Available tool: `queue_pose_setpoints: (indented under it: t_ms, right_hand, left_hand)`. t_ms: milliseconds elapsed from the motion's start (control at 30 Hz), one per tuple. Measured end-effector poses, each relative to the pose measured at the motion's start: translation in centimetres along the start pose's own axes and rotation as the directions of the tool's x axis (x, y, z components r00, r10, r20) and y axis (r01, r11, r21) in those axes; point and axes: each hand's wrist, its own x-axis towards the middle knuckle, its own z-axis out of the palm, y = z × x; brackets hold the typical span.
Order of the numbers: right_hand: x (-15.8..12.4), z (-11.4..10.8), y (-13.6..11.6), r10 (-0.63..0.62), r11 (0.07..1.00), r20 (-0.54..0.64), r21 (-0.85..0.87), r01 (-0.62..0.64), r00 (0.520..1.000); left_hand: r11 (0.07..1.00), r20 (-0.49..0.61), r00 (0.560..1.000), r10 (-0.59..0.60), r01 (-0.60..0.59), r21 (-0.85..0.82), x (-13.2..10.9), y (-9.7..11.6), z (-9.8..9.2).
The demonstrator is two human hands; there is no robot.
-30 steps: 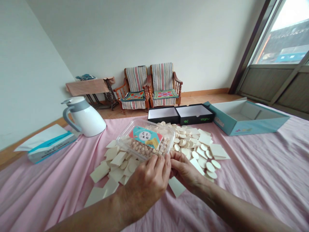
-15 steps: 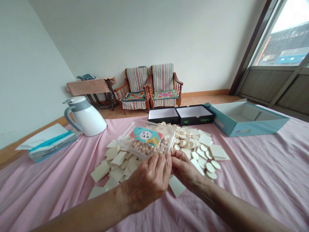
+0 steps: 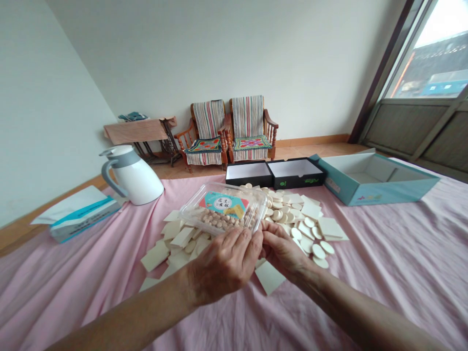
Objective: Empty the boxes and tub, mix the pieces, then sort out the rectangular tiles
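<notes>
A clear plastic clamshell box point(image 3: 190, 207) with a colourful label holds many small beige pieces, whose kind I cannot make out. It is tilted toward me above a pile of cream squares and discs. My left hand point(image 3: 228, 261) is closed on the box's near edge, its fingers bent over the rim. At the near right corner my right hand point(image 3: 280, 248) pinches the box's edge, with the fingertips of both hands close together. Cream square cards point(image 3: 155, 257) lie left of the box, and cream round discs point(image 3: 318, 251) lie to its right.
A white jug point(image 3: 137, 180) and a tissue pack point(image 3: 86, 214) stand at the left on the pink cloth point(image 3: 383, 273). Behind the pile are two black trays point(image 3: 298, 182). An open light blue box point(image 3: 391, 191) is at the right. Two wooden armchairs point(image 3: 246, 122) stand beyond.
The box has tipped slightly, and the beige pieces in it have shifted. Both hands stay at its near right corner. The whole view has moved a little.
</notes>
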Motion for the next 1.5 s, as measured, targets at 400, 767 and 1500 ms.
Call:
queue_pose_setpoints:
  t_ms: [400,767,1500]
  right_hand:
    - [0.2,-1.7,-1.1,0.104,0.994,-0.049,-0.034,-0.106,0.993]
    - [0.3,-2.9,-2.3,0.096,0.992,-0.101,-0.067,-0.104,0.990]
    - [0.7,-5.4,-3.0,0.059,0.998,-0.103,0.023,-0.057,0.993]
  left_hand:
    - [0.996,0.100,0.995,-0.028,0.037,-0.086,-1.1,-1.3,0.8]
    - [0.998,0.002,0.998,-0.056,0.056,0.031,-4.8,-5.6,3.5]
    - [0.856,0.227,0.964,-0.142,0.235,-0.461,-2.0,-6.2,3.6]
